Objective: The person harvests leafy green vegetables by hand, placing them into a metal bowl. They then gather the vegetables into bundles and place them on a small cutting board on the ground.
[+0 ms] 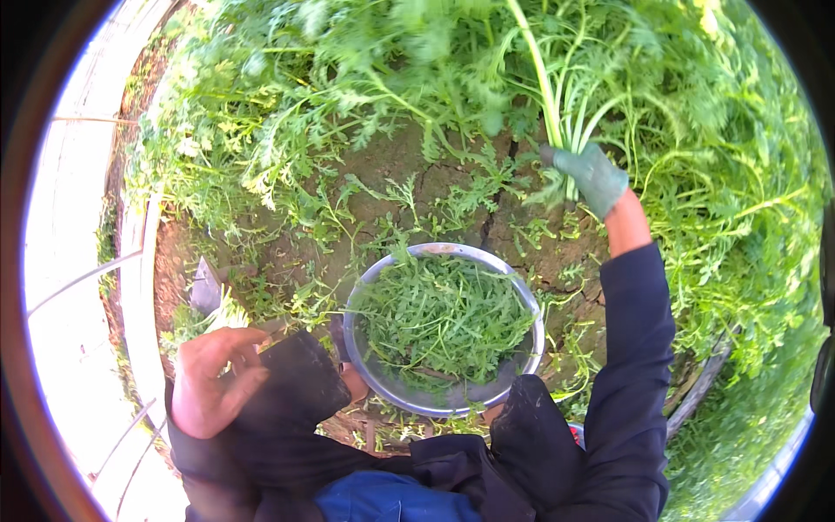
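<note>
In a green work glove, my right hand [587, 176] grips the lower stems of a bunch of leafy greens [551, 98], whose tops fan away from me into the standing plants. My bare left hand [218, 378] hovers over my left knee with curled fingers and the thumb apart; I see nothing between them. Just beyond it lies a pile of cut greens [225, 313], pale stem ends showing, beside a pointed grey metal piece [205, 287]. Between my knees stands a round metal basin [531, 293] holding loose feathery leaves [450, 313].
Dense leafy plants [730, 163] grow ahead and to the right. Cracked bare soil [398, 160] with scattered leaf scraps lies beyond the basin. Pale sheeting [72, 215] and thin rods [85, 284] border the left side. A wooden pole [701, 385] lies at the right.
</note>
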`<state>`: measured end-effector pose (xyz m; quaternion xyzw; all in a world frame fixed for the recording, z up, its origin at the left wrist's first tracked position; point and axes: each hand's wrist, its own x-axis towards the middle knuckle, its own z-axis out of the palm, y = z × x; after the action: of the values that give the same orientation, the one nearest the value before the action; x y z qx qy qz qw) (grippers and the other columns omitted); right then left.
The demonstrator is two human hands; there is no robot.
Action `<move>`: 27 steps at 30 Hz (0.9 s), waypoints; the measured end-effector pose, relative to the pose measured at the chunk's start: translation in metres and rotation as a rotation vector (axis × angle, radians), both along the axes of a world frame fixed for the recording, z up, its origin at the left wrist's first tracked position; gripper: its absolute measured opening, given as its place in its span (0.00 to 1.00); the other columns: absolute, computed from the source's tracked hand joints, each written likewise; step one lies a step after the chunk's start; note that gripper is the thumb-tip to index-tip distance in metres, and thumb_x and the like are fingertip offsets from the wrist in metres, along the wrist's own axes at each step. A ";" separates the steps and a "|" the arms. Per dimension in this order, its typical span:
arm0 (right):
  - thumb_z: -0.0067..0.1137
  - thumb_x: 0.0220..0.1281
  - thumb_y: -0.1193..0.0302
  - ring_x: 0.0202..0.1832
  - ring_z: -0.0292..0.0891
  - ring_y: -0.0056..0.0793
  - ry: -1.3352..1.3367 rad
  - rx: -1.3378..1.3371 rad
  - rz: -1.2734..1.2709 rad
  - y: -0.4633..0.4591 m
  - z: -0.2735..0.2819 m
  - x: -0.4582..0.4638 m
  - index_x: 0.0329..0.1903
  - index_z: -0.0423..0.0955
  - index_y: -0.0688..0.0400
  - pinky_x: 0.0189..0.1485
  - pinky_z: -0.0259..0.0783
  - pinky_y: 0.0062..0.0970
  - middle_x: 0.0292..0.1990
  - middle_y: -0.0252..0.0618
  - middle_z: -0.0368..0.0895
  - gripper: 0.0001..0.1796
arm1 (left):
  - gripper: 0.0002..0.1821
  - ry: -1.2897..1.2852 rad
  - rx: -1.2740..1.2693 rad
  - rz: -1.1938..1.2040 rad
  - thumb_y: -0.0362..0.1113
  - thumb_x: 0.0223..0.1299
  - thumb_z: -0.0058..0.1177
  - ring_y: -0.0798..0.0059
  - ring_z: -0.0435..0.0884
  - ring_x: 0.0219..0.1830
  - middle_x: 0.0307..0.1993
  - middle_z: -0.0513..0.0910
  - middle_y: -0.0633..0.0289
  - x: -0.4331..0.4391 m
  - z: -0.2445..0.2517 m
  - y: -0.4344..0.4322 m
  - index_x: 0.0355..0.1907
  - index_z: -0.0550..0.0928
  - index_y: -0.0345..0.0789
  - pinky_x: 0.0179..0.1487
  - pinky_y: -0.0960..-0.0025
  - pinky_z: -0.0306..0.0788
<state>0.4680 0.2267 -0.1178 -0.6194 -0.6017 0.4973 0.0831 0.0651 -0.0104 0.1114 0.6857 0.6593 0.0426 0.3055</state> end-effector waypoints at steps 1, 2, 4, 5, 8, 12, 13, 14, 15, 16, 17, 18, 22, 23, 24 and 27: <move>0.61 0.61 0.47 0.32 0.81 0.30 0.268 -0.036 -0.020 -0.008 0.006 -0.007 0.47 0.83 0.63 0.43 0.78 0.31 0.34 0.40 0.86 0.30 | 0.21 -0.019 0.005 -0.027 0.25 0.45 0.67 0.69 0.79 0.26 0.26 0.81 0.62 0.005 0.002 0.001 0.46 0.82 0.33 0.33 0.67 0.72; 0.60 0.63 0.48 0.38 0.82 0.31 0.410 -0.029 0.039 -0.015 0.011 -0.014 0.46 0.84 0.62 0.46 0.78 0.33 0.36 0.41 0.87 0.28 | 0.22 -0.018 0.006 -0.041 0.26 0.42 0.69 0.64 0.80 0.26 0.26 0.81 0.61 0.010 0.004 0.001 0.46 0.82 0.34 0.33 0.65 0.73; 0.62 0.65 0.54 0.42 0.82 0.34 0.425 -0.079 0.055 -0.016 -0.003 -0.045 0.45 0.85 0.60 0.49 0.78 0.36 0.40 0.41 0.88 0.21 | 0.23 0.017 0.046 -0.151 0.32 0.43 0.70 0.60 0.81 0.26 0.26 0.80 0.61 0.018 0.008 0.001 0.46 0.82 0.35 0.32 0.61 0.72; 0.64 0.65 0.57 0.43 0.82 0.36 0.503 -0.134 -0.069 -0.021 -0.020 -0.070 0.44 0.85 0.58 0.49 0.78 0.37 0.42 0.41 0.88 0.17 | 0.23 0.041 0.043 -0.192 0.34 0.43 0.70 0.58 0.80 0.26 0.26 0.80 0.61 0.022 0.011 -0.001 0.46 0.82 0.36 0.32 0.60 0.71; 0.71 0.56 0.51 0.46 0.85 0.39 -0.063 0.006 -0.163 0.005 -0.066 -0.122 0.46 0.83 0.65 0.48 0.77 0.30 0.46 0.49 0.88 0.28 | 0.23 0.015 0.077 -0.370 0.38 0.45 0.69 0.66 0.78 0.26 0.26 0.77 0.65 0.030 0.016 -0.011 0.46 0.82 0.36 0.30 0.64 0.67; 0.62 0.55 0.39 0.52 0.83 0.47 -0.423 0.085 -0.090 0.036 -0.098 -0.150 0.49 0.83 0.64 0.54 0.75 0.36 0.47 0.56 0.86 0.38 | 0.26 -0.044 0.103 -0.461 0.43 0.44 0.70 0.76 0.75 0.25 0.26 0.73 0.71 0.030 0.014 -0.026 0.48 0.81 0.38 0.29 0.68 0.64; 0.59 0.57 0.39 0.53 0.82 0.49 -0.406 0.124 -0.074 0.039 -0.101 -0.153 0.49 0.83 0.65 0.57 0.74 0.38 0.48 0.58 0.85 0.38 | 0.26 -0.050 0.111 -0.462 0.43 0.44 0.70 0.76 0.75 0.25 0.26 0.73 0.71 0.028 0.014 -0.028 0.49 0.81 0.38 0.29 0.69 0.64; 0.56 0.60 0.39 0.55 0.80 0.52 -0.388 0.163 -0.062 0.041 -0.105 -0.157 0.50 0.82 0.65 0.59 0.73 0.40 0.49 0.60 0.84 0.38 | 0.26 -0.046 0.115 -0.454 0.43 0.44 0.70 0.77 0.75 0.25 0.26 0.73 0.71 0.026 0.013 -0.029 0.49 0.81 0.37 0.29 0.69 0.63; 0.56 0.59 0.38 0.56 0.80 0.50 -0.440 0.154 -0.104 0.042 -0.110 -0.160 0.50 0.83 0.64 0.60 0.72 0.39 0.50 0.58 0.84 0.39 | 0.27 -0.042 0.116 -0.450 0.43 0.44 0.70 0.77 0.75 0.25 0.26 0.73 0.71 0.023 0.013 -0.029 0.49 0.81 0.37 0.28 0.69 0.63; 0.56 0.57 0.36 0.56 0.80 0.49 -0.491 0.143 -0.146 0.043 -0.116 -0.162 0.50 0.83 0.63 0.60 0.72 0.39 0.51 0.55 0.84 0.40 | 0.27 -0.033 0.102 -0.452 0.43 0.43 0.70 0.77 0.74 0.25 0.26 0.73 0.71 0.021 0.013 -0.029 0.49 0.81 0.37 0.28 0.70 0.63; 0.56 0.56 0.34 0.57 0.80 0.47 -0.532 0.146 -0.189 0.044 -0.123 -0.164 0.51 0.83 0.61 0.61 0.71 0.38 0.53 0.53 0.84 0.41 | 0.27 -0.036 0.095 -0.456 0.43 0.43 0.70 0.76 0.76 0.25 0.27 0.75 0.70 0.019 0.014 -0.029 0.48 0.82 0.37 0.29 0.69 0.64; 0.55 0.61 0.40 0.58 0.79 0.46 -0.525 0.208 -0.155 0.046 -0.131 -0.165 0.55 0.82 0.56 0.62 0.70 0.39 0.55 0.46 0.84 0.34 | 0.27 -0.035 0.076 -0.464 0.43 0.42 0.71 0.75 0.77 0.25 0.28 0.77 0.69 0.018 0.015 -0.029 0.48 0.82 0.37 0.29 0.69 0.65; 0.54 0.65 0.44 0.58 0.79 0.46 -0.512 0.375 0.162 0.065 -0.158 -0.159 0.57 0.80 0.60 0.62 0.71 0.38 0.55 0.50 0.83 0.33 | 0.28 -0.048 0.085 -0.465 0.43 0.40 0.72 0.76 0.78 0.26 0.30 0.80 0.69 0.017 0.013 -0.027 0.48 0.83 0.37 0.29 0.69 0.65; 0.54 0.65 0.42 0.59 0.79 0.46 -0.529 0.327 0.277 0.071 -0.158 -0.154 0.57 0.78 0.65 0.62 0.71 0.38 0.54 0.57 0.82 0.37 | 0.28 -0.053 0.084 -0.459 0.43 0.40 0.72 0.76 0.78 0.26 0.30 0.80 0.69 0.017 0.013 -0.027 0.48 0.83 0.38 0.28 0.69 0.65; 0.55 0.65 0.43 0.58 0.79 0.45 -0.503 0.185 0.174 0.078 -0.154 -0.154 0.56 0.78 0.66 0.62 0.72 0.38 0.53 0.57 0.83 0.37 | 0.28 -0.056 0.082 -0.454 0.43 0.40 0.72 0.76 0.78 0.25 0.30 0.80 0.69 0.016 0.012 -0.027 0.48 0.83 0.38 0.28 0.69 0.65; 0.61 0.63 0.47 0.47 0.84 0.43 -0.492 0.038 -0.086 0.087 -0.126 -0.145 0.48 0.81 0.70 0.53 0.75 0.39 0.46 0.58 0.85 0.33 | 0.28 -0.055 0.076 -0.447 0.43 0.41 0.71 0.77 0.77 0.25 0.31 0.80 0.69 0.014 0.011 -0.027 0.48 0.83 0.38 0.28 0.69 0.64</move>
<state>0.3230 0.3137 -0.2436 -0.7451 -0.5862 0.3164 -0.0332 0.0789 -0.0375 0.1226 0.8242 0.4804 0.0173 0.2994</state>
